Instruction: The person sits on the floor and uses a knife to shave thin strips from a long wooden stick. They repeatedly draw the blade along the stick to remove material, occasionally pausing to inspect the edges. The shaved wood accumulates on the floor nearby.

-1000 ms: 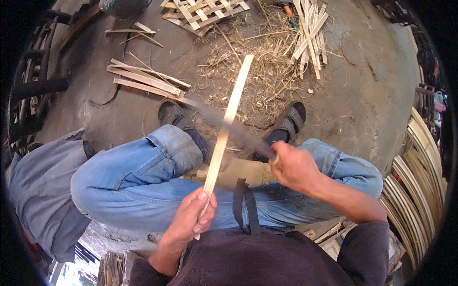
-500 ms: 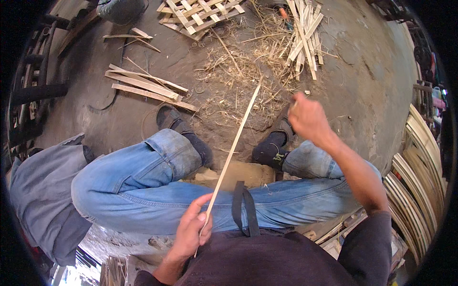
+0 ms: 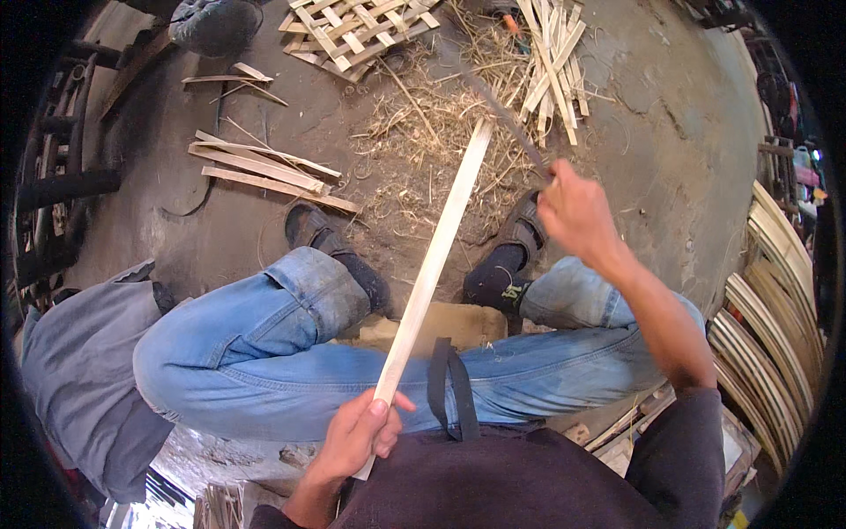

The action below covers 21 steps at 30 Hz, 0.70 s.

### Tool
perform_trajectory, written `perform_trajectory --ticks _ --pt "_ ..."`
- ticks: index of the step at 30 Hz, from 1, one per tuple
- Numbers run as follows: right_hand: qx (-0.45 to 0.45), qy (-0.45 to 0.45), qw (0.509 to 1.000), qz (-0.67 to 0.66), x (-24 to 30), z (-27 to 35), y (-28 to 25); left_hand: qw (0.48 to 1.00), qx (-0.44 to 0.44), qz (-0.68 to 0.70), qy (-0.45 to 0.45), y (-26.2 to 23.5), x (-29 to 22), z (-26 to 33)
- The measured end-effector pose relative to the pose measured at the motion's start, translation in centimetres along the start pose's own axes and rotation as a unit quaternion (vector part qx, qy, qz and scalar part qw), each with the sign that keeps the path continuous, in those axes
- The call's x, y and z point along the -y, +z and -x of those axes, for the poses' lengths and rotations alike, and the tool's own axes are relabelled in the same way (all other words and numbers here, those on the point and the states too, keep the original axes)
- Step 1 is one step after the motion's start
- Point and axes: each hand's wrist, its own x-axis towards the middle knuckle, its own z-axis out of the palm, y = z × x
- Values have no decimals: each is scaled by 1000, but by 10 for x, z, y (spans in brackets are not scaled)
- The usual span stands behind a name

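Note:
A long, pale bamboo strip slants up and away from my lap, its broad face showing. My left hand is closed round its near end, thumb on top. Beyond my right knee, my right hand is closed on the handle of a knife. Its long dark blade is smeared by motion and points up and left, past the strip's far tip. Whether blade and strip touch, I cannot tell.
Fine shavings litter the floor ahead. Around them lie a woven bamboo lattice, a pile of cut strips and more flat strips at left. Long bent strips stack at right. A grey cloth hangs beside my left leg.
The strip has turned from its thin edge to its broad face. My left hand has shifted slightly right. The knife blade now shows beyond my right hand.

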Motion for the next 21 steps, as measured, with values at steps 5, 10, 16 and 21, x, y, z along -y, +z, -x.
perform_trajectory --ticks 5,10,16,21 --pt "141 -192 971 24 70 78 -4 1000 6 -21 -5 0 -4 -8" --pt "49 -10 999 -12 25 27 10 999 -4 -17 -27 -8 3 2" --pt "-10 173 800 -574 68 31 23 994 57 -93 -1 -2 0 -6" --pt "-19 173 801 -573 80 24 39 998 19 -18 50 19 -7 -29"
